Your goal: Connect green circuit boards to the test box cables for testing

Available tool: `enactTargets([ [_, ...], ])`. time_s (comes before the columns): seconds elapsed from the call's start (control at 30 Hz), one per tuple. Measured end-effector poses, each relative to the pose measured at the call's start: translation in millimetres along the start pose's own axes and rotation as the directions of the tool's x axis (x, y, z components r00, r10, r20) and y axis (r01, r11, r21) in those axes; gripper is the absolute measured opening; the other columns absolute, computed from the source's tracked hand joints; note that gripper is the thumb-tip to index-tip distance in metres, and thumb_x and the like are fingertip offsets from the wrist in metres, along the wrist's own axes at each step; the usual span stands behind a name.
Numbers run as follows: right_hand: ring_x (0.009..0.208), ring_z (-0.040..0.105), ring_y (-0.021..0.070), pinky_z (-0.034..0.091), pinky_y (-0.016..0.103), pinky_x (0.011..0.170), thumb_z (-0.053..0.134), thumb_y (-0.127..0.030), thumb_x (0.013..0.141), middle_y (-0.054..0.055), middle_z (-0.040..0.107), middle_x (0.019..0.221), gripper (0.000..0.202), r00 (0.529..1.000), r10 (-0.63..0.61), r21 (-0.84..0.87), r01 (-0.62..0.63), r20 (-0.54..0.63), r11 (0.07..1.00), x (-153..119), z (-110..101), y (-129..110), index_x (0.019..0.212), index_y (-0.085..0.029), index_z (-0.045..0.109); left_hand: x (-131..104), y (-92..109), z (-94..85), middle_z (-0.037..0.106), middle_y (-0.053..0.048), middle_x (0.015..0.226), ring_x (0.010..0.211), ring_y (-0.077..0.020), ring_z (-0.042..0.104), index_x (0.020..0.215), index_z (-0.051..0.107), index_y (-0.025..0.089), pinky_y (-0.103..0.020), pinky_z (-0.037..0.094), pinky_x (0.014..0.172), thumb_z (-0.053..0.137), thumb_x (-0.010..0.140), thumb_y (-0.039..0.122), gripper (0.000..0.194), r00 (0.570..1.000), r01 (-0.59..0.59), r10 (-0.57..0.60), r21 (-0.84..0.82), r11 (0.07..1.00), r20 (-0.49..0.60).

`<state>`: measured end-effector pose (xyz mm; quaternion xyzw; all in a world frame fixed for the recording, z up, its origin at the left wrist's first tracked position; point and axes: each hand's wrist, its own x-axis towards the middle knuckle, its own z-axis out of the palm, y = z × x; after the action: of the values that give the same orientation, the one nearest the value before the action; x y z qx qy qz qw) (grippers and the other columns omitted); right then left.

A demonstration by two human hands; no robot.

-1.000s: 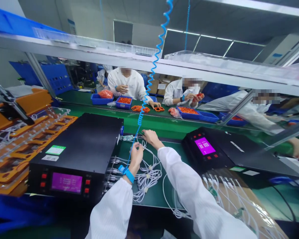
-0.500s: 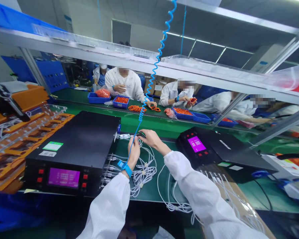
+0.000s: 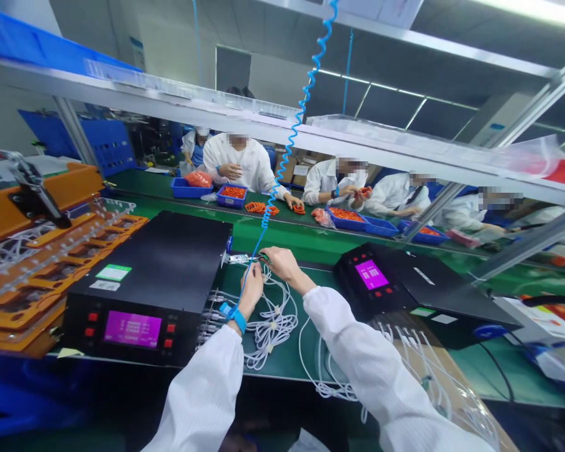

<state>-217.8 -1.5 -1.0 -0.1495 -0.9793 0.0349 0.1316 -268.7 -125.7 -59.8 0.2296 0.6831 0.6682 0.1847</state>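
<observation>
My right hand (image 3: pixel 282 263) is closed in a pinch on a small green circuit board (image 3: pixel 264 257), mostly hidden by the fingers. Just below and to its left, my left hand (image 3: pixel 252 287) has its thumb and fingers pressed together; what they hold is too small to make out. A blue wrist strap (image 3: pixel 235 316) with a coiled blue cord (image 3: pixel 289 141) circles the left wrist. A pale, shiny connector piece (image 3: pixel 239 258) sticks out from the side of the black test box (image 3: pixel 150 257), close to the fingertips. Bundled white cables (image 3: pixel 273 326) lie under and beside both hands.
Another black box (image 3: pixel 424 289) with a purple screen stands at the right. An orange fixture (image 3: pixel 70 251) sits at the left. Beyond the green belt, several people in white coats handle orange parts near blue bins (image 3: pixel 343 220). A shelf rail (image 3: pixel 245 125) crosses above.
The view has shifted slightly, so the left box and fixture appear further right. Both hands stay close together by the connector, with the right hand still pinching the board.
</observation>
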Motion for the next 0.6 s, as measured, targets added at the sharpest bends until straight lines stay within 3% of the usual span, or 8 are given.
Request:
enactTargets([
  [0.1, 0.106, 0.073, 0.0248, 0.049, 0.029, 0.086, 0.058, -0.024, 0.101, 0.012, 0.078, 0.117, 0.026, 0.99, 0.114, 0.045, -0.11, -0.088, 0.993, 8, 0, 10, 0.122, -0.022, 0.072, -9, -8, 5.3, 0.057, -0.001, 0.062, 0.06, -0.0169, 0.052, 0.069, 0.055, 0.021, -0.027, 0.035, 0.063, 0.052, 0.101, 0.028, 0.033, 0.998, 0.011, -0.011, -0.003, 1.0, 0.058],
  [0.23, 0.091, 0.074, 0.0246, 0.05, 0.03, 0.079, 0.058, -0.029, 0.101, 0.012, 0.08, 0.105, 0.026, 0.958, 0.227, 0.126, -0.207, -0.173, 0.97, 13, -14, 20, 0.119, -0.019, 0.073, -14, -21, 14.0, 0.061, -0.002, 0.064, 0.056, -0.0163, 0.054, 0.072, 0.055, 0.02, -0.027, 0.039, 0.062, 0.049, 0.1, 0.026, 0.03, 0.993, 0.048, -0.045, -0.03, 0.998, 0.111],
  [0.33, 0.086, 0.073, 0.0209, 0.049, 0.027, 0.077, 0.068, -0.034, 0.094, 0.006, 0.081, 0.097, 0.02, 0.963, 0.175, 0.265, -0.117, -0.204, 0.957, 7, -25, 13, 0.106, -0.02, 0.077, -4, -26, 16.3, 0.063, -0.002, 0.068, 0.061, -0.0169, 0.058, 0.088, 0.06, 0.018, -0.027, 0.042, 0.065, 0.053, 0.1, 0.029, 0.017, 0.997, 0.036, -0.032, -0.063, 0.997, 0.069],
  [0.43, 0.078, 0.07, 0.0198, 0.049, 0.028, 0.073, 0.074, -0.041, 0.086, 0.005, 0.079, 0.087, 0.024, 0.956, 0.158, 0.53, -0.003, -0.248, 0.848, 3, -34, 1, 0.094, -0.018, 0.078, 7, -25, 16.9, 0.062, -0.001, 0.07, 0.067, -0.0175, 0.06, 0.107, 0.062, 0.018, -0.027, 0.043, 0.068, 0.055, 0.101, 0.037, 0.021, 0.998, -0.015, 0.022, -0.096, 0.995, 0.064],
  [0.6, 0.071, 0.063, 0.017, 0.048, 0.029, 0.069, 0.08, -0.046, 0.076, 0.006, 0.076, 0.081, 0.037, 0.91, 0.29, 0.743, 0.03, -0.297, 0.668, 12, -38, -2, 0.094, -0.014, 0.076, 8, -24, 16.5, 0.053, 0.002, 0.064, 0.061, -0.0152, 0.051, 0.099, 0.066, 0.019, -0.025, 0.038, 0.061, 0.048, 0.103, 0.05, 0.037, 0.989, -0.119, 0.128, -0.108, 0.987, 0.072],
])
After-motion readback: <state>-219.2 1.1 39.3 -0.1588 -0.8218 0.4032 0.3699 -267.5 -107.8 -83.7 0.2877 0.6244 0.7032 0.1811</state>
